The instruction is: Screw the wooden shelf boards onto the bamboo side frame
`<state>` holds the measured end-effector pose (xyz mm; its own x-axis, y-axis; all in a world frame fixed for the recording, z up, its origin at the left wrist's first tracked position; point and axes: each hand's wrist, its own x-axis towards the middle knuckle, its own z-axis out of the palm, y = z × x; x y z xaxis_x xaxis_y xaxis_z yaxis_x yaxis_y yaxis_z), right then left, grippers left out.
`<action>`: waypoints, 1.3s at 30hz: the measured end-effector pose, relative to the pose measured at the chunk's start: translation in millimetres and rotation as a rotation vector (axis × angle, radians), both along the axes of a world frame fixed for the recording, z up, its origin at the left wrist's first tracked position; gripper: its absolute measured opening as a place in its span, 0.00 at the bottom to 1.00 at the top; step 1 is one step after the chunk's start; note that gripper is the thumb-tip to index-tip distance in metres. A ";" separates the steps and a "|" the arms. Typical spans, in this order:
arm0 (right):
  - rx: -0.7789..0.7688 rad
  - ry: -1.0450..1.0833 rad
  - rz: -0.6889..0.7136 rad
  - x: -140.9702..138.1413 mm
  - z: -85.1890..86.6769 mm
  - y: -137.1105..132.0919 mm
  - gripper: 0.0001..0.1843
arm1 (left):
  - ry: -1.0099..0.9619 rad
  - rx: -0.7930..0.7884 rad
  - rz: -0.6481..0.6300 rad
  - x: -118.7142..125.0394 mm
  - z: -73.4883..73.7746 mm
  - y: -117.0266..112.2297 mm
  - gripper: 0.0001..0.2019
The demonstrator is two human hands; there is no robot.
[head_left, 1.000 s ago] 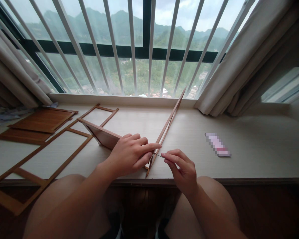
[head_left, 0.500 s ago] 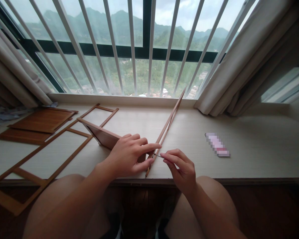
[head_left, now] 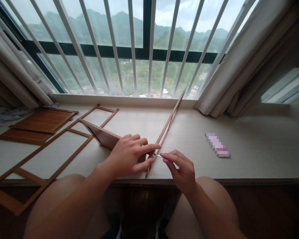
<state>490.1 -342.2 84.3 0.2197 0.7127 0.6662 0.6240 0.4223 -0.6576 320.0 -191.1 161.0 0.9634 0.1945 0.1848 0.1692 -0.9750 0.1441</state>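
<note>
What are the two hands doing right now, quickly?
Left hand: closed, gripping the slim brown wooden frame standing on edge.
Right hand: closed, pinching a thin metal rod.

Bare left hand [head_left: 129, 154] and right hand [head_left: 180, 167], bare forearms [head_left: 89, 196], bare thighs [head_left: 211, 202] and knees in view, one sentence done.

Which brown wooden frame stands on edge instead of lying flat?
The slim brown wooden frame held by the left hand; the ladder-like wooden frame lies flat.
</note>
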 end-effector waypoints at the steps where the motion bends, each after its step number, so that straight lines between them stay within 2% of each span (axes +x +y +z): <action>1: -0.005 0.001 0.002 0.0 -0.5 0.3 0.19 | -0.002 0.000 -0.002 -0.3 0.1 0.0 0.22; 10: -0.092 0.028 -0.021 -2.1 -5.3 -1.7 0.12 | 0.009 0.002 -0.008 -0.9 0.6 0.0 0.21; 15: -0.113 0.028 -0.055 -5.1 -4.9 -0.7 0.05 | -0.002 0.031 0.025 0.5 -1.7 -1.4 0.20; 21: -0.135 0.078 -0.064 -5.9 -5.3 -2.0 0.07 | -0.008 0.041 0.038 -0.3 -3.7 -1.3 0.20; 25: -0.091 0.077 -0.080 -5.1 -5.9 -2.5 0.05 | -0.013 0.040 0.040 0.4 -4.5 -1.2 0.20; 30: -0.036 0.054 -0.049 -4.7 -3.2 -1.2 0.08 | -0.014 0.049 0.038 0.1 -5.1 -0.8 0.20; 39: -0.025 0.019 -0.053 -5.9 -0.5 -0.2 0.10 | -0.028 0.053 0.036 -0.7 -5.8 -1.7 0.21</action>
